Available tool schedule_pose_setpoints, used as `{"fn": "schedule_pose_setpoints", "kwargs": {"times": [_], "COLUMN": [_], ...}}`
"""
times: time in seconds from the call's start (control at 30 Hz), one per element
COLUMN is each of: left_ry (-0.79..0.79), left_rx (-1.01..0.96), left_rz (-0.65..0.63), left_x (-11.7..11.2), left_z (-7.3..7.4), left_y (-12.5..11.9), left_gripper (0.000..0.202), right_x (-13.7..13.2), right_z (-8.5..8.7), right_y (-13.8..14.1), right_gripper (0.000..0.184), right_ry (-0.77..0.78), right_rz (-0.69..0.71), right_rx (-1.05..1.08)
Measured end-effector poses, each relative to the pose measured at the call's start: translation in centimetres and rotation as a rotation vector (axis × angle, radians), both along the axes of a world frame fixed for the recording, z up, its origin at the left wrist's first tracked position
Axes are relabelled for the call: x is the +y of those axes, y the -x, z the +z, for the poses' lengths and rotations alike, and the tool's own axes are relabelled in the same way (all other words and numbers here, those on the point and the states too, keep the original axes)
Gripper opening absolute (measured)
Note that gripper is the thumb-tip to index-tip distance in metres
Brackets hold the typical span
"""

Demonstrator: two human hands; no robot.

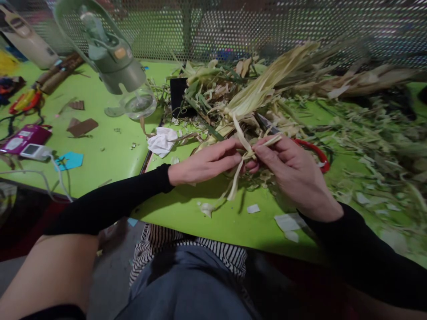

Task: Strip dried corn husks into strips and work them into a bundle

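Between my hands, a little above the green table, is a pale corn husk piece (pixel 247 154) of narrow strips that cross at a small knot or weave. My left hand (pixel 213 161) pinches it from the left, fingers pressed together. From the right, my right hand (pixel 291 171) grips it between thumb and fingers, with a strip end poking out above the thumb. One strip runs up from the crossing and another hangs below it. Just behind lies a bundle of long dry corn husks (pixel 267 86). Scissors with a red handle (pixel 315 153) lie partly hidden behind my right hand.
Shredded husks (pixel 376 146) cover the table's right side. At the back left stands a green-lidded water bottle (pixel 122 66), near a crumpled white tissue (pixel 162 141). A purple box (pixel 25 138) and white cable (pixel 60 175) lie far left. A perforated metal screen (pixel 233 31) borders the back.
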State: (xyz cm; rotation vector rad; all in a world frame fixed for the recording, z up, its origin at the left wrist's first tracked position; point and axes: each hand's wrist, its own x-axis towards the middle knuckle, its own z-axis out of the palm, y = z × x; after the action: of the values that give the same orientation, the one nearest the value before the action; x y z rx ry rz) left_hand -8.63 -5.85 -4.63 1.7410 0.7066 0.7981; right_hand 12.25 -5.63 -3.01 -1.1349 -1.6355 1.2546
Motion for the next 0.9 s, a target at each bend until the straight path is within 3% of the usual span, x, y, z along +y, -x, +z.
{"fn": "schedule_pose_setpoints", "kwargs": {"times": [0.17, 0.33, 0.53, 0.7, 0.8, 0.9], "left_ry": [0.095, 0.090, -0.108, -0.217, -0.258, -0.400], "left_rx": [-0.096, -0.089, -0.010, -0.080, -0.184, -0.189], "left_rz": [0.027, 0.048, 0.203, 0.231, 0.214, 0.192], "left_x": [-0.5, -1.0, 0.0, 0.2, 0.0, -0.3], "left_z": [-0.6, -0.4, -0.7, -0.9, -0.5, 1.0], "left_y": [-0.9, -1.3, -1.8, -2.7, -3.2, -3.4], "left_gripper": [0.046, 0.048, 0.034, 0.030, 0.024, 0.029], "right_x": [-0.3, -0.4, -0.2, -0.5, -0.8, -1.2], "right_z": [0.1, 0.0, -0.5, -0.4, -0.6, -0.7], "right_y": [0.2, 0.2, 0.2, 0.4, 0.1, -0.7], "right_gripper": [0.033, 0.032, 0.028, 0.028, 0.022, 0.011], "right_ry": [-0.014, -0.053, -0.264, -0.355, -0.583, -0.969], "right_rz": [0.000, 0.013, -0.120, -0.196, -0.295, -0.400], "right_rx": [-0.029, -0.095, -0.139, -0.159, -0.260, -0.314]}}
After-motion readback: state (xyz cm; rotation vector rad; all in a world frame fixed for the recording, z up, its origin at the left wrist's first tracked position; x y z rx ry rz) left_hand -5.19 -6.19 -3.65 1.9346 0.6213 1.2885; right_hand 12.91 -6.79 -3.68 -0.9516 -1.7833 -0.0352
